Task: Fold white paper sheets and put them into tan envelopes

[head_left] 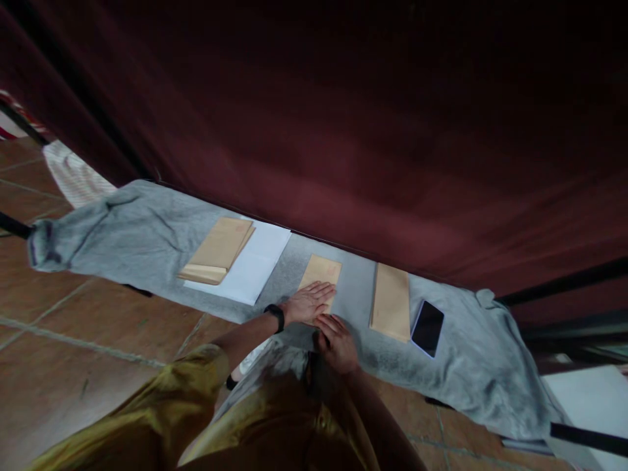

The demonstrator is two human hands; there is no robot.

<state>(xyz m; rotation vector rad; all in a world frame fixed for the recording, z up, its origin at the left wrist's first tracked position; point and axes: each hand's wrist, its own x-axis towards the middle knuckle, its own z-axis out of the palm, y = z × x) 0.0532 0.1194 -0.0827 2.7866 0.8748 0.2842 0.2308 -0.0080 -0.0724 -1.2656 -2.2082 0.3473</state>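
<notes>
A brown envelope (321,267) lies on the grey cloth in front of me. My left hand (309,301), with a black band at the wrist, rests flat on it, fingers stretched out and pointing right. At the envelope's near end is my right hand (337,341), its fingers bent and touching the edge; whether it grips the paper is hidden. To the left, brown envelopes (220,245) are piled on white paper (260,261). On the right lies another stack of brown envelopes (391,301).
A phone (428,328) with a dark screen lies right of the right-hand stack. The grey cloth (471,353) covers a narrow surface. Behind it hangs a dark red curtain (318,150). Tiled floor (112,327) shows below.
</notes>
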